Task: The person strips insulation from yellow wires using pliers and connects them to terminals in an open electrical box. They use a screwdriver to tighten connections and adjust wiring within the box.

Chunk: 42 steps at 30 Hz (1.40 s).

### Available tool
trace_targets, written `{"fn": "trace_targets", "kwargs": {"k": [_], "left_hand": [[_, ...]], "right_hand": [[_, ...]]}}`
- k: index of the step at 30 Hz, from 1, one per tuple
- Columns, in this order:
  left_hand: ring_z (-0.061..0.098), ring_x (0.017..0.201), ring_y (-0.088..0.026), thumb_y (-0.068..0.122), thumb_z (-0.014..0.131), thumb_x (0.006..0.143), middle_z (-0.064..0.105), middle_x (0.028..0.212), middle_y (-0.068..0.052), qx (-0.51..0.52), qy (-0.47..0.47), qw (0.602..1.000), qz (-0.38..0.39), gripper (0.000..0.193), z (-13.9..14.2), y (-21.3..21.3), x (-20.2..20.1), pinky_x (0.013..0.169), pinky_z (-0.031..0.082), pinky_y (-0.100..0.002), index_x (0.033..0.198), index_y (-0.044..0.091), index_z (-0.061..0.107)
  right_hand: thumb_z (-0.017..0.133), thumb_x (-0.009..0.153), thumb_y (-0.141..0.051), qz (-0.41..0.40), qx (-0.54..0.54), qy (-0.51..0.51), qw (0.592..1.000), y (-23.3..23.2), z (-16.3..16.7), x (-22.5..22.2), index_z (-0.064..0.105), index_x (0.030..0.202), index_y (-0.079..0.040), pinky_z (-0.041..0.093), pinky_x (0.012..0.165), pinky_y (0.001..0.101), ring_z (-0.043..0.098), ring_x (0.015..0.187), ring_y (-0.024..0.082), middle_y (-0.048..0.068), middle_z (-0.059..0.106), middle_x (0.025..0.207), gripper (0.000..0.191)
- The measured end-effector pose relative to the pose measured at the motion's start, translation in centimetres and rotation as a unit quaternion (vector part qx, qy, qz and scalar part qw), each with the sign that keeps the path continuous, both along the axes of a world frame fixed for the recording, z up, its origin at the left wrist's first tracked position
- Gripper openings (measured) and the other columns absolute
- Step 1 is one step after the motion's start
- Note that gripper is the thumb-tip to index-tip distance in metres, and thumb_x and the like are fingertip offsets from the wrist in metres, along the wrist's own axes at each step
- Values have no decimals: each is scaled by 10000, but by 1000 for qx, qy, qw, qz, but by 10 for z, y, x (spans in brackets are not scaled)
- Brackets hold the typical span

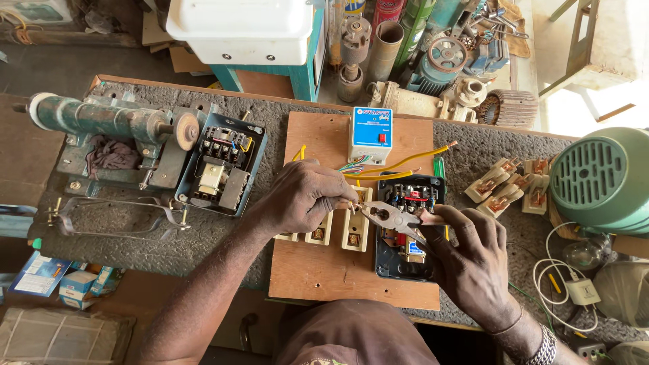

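My left hand (303, 197) pinches a thin wire end over the row of cream fuse holders (355, 230) mounted on the wooden board (324, 270). My right hand (473, 260) grips steel pliers (392, 217) whose jaws meet the wire at my left fingertips. Under my right hand lies an open black starter box (409, 196) with contactor parts. Yellow wires (412, 162) run from behind my left hand toward the back right. A small blue and white control unit (370, 134) is fixed at the board's far edge.
A second open starter box (220, 169) and a green bench grinder (108, 122) sit at left. Loose fuse holders (510, 186) and a green motor (602, 179) are at right. A white cable and adapter (574, 287) lie near right. Motor parts crowd the back.
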<state>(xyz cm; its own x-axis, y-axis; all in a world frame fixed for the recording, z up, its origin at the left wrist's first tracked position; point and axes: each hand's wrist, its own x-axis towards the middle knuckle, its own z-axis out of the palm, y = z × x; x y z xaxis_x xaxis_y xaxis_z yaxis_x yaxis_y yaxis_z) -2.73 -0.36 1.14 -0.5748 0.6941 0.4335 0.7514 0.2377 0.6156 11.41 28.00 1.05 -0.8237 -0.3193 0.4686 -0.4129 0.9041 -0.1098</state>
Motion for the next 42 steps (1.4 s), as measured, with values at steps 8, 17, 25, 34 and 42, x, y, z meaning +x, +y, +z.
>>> {"fn": "trace_targets", "kwargs": {"k": [8, 17, 25, 34, 42], "left_hand": [[755, 766, -176, 133, 771, 882, 783, 820, -14, 2, 9, 1000, -7, 65, -4, 2, 2, 686, 520, -363, 938, 163, 788], [726, 713, -201, 169, 742, 928, 746, 784, -30, 51, 32, 998, -21, 55, 1, 9, 4, 627, 491, -359, 932, 123, 772], [624, 580, -156, 143, 707, 953, 712, 738, -36, 81, -77, 991, 78, 69, 2, -1, 8, 583, 470, -329, 970, 100, 758], [590, 594, -132, 115, 730, 927, 736, 777, -29, 103, -41, 990, 87, 90, -5, 7, 16, 670, 442, -325, 1009, 95, 761], [730, 764, -135, 120, 708, 981, 765, 897, -42, 134, 3, 987, 90, 71, -14, 8, 18, 762, 549, -326, 1045, 106, 738]], "right_hand": [[752, 811, -196, 49, -27, -18, 998, 10, -11, -3, 722, 1145, -106, 548, 823, 423, 631, 990, 261, 86, 641, 1195, 346], [661, 995, -245, 212, -492, -609, 585, 39, -39, -27, 680, 1111, 20, 600, 835, 435, 747, 913, 306, 205, 740, 1072, 290], [741, 781, -187, 30, -156, -157, 975, -6, -12, -2, 679, 1242, -66, 515, 939, 452, 599, 1115, 301, 152, 576, 1360, 481], [810, 786, -205, -33, -64, -8, 997, -24, -6, -2, 709, 1211, -152, 444, 916, 471, 556, 1126, 324, 90, 593, 1331, 439], [800, 801, -151, -4, -84, 2, 996, -26, -11, -3, 727, 1144, -68, 531, 793, 402, 619, 927, 281, 110, 645, 1184, 360]]}}
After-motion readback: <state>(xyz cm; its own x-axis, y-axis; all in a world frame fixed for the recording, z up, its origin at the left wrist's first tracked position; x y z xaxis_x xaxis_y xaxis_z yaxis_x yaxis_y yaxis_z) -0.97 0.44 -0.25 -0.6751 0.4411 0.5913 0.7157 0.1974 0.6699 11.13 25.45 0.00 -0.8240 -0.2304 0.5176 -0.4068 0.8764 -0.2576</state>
